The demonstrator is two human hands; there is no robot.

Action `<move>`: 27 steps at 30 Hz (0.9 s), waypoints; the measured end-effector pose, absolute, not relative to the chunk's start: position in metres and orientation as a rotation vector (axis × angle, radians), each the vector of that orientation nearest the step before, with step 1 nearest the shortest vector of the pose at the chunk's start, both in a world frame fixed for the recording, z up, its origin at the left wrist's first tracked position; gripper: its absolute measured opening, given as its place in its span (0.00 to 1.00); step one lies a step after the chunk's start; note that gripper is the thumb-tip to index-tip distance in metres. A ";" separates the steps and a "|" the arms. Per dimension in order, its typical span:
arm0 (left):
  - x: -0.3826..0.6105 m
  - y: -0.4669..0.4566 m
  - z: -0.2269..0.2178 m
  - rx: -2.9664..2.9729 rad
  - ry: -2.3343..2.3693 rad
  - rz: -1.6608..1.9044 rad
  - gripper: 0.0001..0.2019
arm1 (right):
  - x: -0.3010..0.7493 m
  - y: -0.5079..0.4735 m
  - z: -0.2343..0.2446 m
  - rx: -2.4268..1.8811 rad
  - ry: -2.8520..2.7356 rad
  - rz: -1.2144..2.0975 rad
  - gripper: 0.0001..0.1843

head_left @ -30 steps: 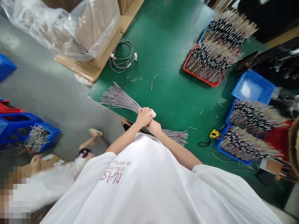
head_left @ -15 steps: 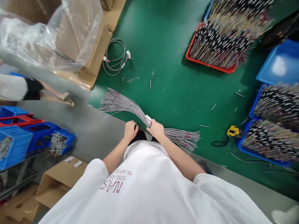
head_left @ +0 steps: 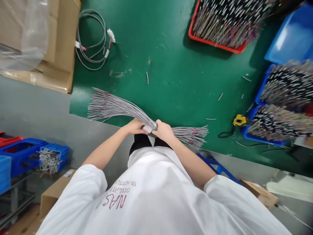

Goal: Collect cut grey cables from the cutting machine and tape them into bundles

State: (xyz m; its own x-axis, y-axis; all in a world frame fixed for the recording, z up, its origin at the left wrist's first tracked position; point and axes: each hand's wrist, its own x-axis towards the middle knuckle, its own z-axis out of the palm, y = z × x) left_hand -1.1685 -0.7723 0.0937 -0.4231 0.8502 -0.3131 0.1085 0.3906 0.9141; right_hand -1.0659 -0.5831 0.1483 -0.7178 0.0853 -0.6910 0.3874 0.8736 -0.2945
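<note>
A long bundle of thin grey cables (head_left: 119, 106) lies along the front edge of the green table. Its left end fans out, and a second fanned end (head_left: 189, 133) comes out to the right beyond my right hand. My right hand (head_left: 163, 130) is closed around the narrow middle of the bundle, where a shiny band seems to wrap it. Just left of it, my left hand (head_left: 135, 126) is closed at a small white piece (head_left: 147, 129) under the cables. What the white piece is, I cannot make out.
A coiled grey cable with a white connector (head_left: 94, 40) lies near a cardboard box (head_left: 61, 65) at the left. On the right stand a red tray (head_left: 217, 45) and blue trays (head_left: 266, 140) full of wires, beside a yellow tape measure (head_left: 239, 120). Short cable offcuts (head_left: 147, 78) are scattered about.
My left hand has moved right and taken hold of the white piece beside my right hand. My right hand still grips the bundle. The camera view has shifted.
</note>
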 end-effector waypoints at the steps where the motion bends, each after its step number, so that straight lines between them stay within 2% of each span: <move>1: -1.162 -0.779 0.101 0.769 1.686 1.124 0.23 | -1.068 -0.581 0.149 0.341 2.323 -0.563 0.16; 4: -1.142 -0.792 0.123 0.590 1.508 1.177 0.25 | -1.070 -0.580 0.152 0.313 2.294 -0.578 0.16; 8: -1.111 -0.786 0.147 0.425 1.904 1.180 0.13 | -1.069 -0.582 0.162 0.274 2.282 -0.624 0.21; 13: -1.080 -0.763 0.154 0.278 2.394 1.145 0.14 | -1.070 -0.582 0.173 0.244 2.271 -0.638 0.19; 18: -1.094 -0.732 0.151 0.345 2.669 1.068 0.12 | -1.067 -0.582 0.175 0.185 2.325 -0.677 0.19; 22: -1.128 -0.699 0.154 0.551 2.774 0.808 0.10 | -1.064 -0.584 0.174 0.211 2.351 -0.708 0.16; 27: -1.151 -0.676 0.155 0.585 2.753 0.479 0.14 | -1.065 -0.582 0.167 0.394 2.359 -0.766 0.19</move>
State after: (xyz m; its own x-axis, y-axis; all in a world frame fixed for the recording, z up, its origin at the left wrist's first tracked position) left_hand -1.1505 -0.6756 0.1553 -0.8768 0.4349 -0.2053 0.3399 0.8624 0.3751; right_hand -1.0652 -0.5823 0.1669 -0.7637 0.0867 -0.6398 0.4460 0.7873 -0.4257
